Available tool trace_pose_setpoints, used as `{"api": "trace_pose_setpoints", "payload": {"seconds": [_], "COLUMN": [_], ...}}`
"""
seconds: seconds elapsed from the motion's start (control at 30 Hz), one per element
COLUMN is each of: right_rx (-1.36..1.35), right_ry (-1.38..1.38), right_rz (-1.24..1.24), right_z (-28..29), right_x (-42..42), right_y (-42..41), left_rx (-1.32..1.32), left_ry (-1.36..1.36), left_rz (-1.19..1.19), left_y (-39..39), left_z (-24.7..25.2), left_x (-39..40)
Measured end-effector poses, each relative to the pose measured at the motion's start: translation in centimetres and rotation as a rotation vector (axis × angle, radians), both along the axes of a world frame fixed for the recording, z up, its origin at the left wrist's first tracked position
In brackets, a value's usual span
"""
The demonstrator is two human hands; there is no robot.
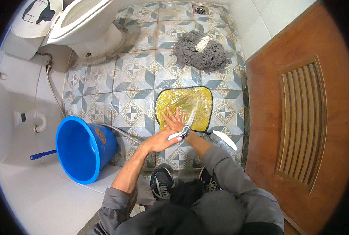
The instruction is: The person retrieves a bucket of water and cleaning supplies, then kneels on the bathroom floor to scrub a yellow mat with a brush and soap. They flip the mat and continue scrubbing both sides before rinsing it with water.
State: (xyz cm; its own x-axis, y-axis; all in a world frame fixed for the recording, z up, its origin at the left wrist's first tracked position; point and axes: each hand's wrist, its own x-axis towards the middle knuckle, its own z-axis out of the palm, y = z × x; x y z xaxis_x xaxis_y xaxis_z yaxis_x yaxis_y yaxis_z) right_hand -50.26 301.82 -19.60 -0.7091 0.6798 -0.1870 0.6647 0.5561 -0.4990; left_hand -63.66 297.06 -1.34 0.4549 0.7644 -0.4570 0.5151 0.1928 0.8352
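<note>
A yellow cloth (186, 101) with a black border lies spread on the patterned tile floor, its surface wet and glossy. My right hand (176, 122) is laid flat on its near left part, palm down with fingers apart. Crossing over the right wrist, my left hand (159, 141) grips a light blue and chrome handheld water sprayer (179, 133). From the sprayer's head a stream of water (193, 114) runs onto the cloth. A brush with a white back (224, 140) rests beside the cloth's near right corner.
A grey string mop head (202, 53) lies beyond the cloth, near a floor drain (200, 10). To the left, a blue bucket (78, 149) is tipped on its side by a metal hose (118, 130). A toilet (83, 29) stands far left; a wooden door (264, 117) is at right.
</note>
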Motion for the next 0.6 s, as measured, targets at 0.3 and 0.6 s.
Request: {"api": "trace_pose_setpoints", "payload": {"seconds": [0.3, 0.6], "right_rx": [0.082, 0.053], "right_ry": [-0.233, -0.388], "right_rz": [0.006, 0.067], "right_z": [4.5, 6.2], "right_x": [11.0, 11.3], "right_y": [-1.9, -2.7], "left_rx": [0.079, 0.135], "left_ry": [0.028, 0.098], "left_rz": [-0.084, 0.043], "left_y": [-0.3, -2.4], "left_z": [0.0, -1.9], "left_x": [2.2, 0.3]}}
